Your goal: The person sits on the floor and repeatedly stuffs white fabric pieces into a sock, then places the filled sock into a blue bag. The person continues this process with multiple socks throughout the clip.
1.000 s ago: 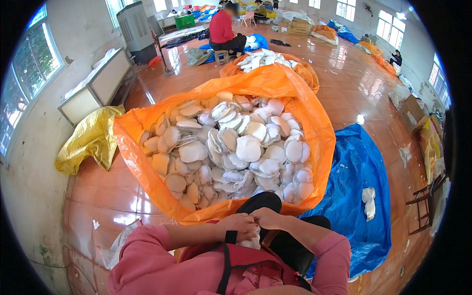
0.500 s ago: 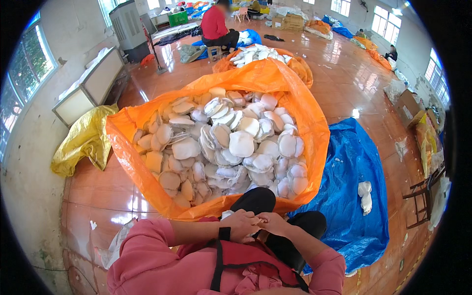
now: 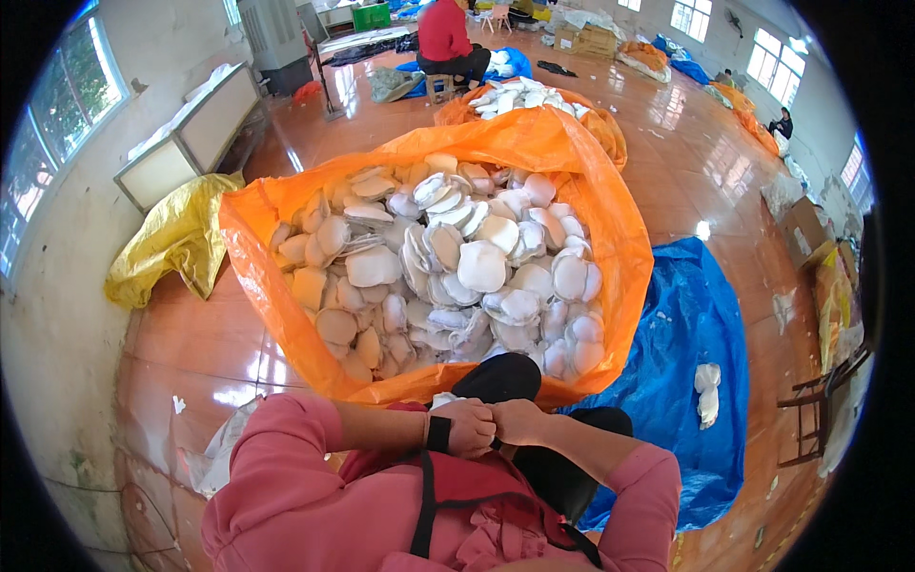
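My left hand and my right hand meet above my lap, knuckles close together and fingers curled in. A small dark bit shows between them, too little to name. White material peeks out beside my left hand; whether it is held is unclear. Whatever the fingers grip is hidden. Just beyond my knees lies a large open orange sack, filled with a heap of flat, rounded white pads, some in stacks.
A blue sheet spreads on the floor to the right, with a white bundle on it. Yellow sacking lies at left by a white-panelled bench. Farther off, a person in red sits beside another orange sack.
My hands have drawn closer together and turned, so their fingers show less. The view has shifted slightly, moving the sack and room a little right and the far background up.
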`<state>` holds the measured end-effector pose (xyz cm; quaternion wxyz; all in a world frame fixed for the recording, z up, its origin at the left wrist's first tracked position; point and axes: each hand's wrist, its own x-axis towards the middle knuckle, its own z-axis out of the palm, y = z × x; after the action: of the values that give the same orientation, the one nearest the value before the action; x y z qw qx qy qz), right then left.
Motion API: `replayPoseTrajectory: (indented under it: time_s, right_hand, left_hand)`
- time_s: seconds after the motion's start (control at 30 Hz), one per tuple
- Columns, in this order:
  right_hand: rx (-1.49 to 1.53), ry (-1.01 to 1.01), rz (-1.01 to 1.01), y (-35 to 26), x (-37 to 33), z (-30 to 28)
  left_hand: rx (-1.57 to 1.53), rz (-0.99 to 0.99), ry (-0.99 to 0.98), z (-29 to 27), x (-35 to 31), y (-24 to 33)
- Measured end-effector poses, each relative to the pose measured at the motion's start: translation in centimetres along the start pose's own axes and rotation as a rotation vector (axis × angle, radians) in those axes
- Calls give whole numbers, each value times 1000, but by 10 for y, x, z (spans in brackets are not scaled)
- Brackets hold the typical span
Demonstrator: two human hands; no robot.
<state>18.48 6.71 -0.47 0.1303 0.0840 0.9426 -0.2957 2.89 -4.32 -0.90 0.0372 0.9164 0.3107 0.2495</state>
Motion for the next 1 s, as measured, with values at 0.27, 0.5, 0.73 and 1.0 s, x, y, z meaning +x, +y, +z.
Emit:
replayPoseTrajectory:
  time_s: [0.27,0.5,0.73,1.0]
  right_hand:
    - [107,191,-15,3,-32,28]
    - [669,386,129,-8,-41,32]
    - [1371,459,262,-19,-53,84]
    - [586,277,339,-19,-39,32]
  left_hand:
    - [64,-113,-81,-20,1,9]
    - [-255,-247,24,-27,-11,-9]
    - [-245,-439,45,-34,-19,7]
    - [-202,-444,-63,-34,-9,10]
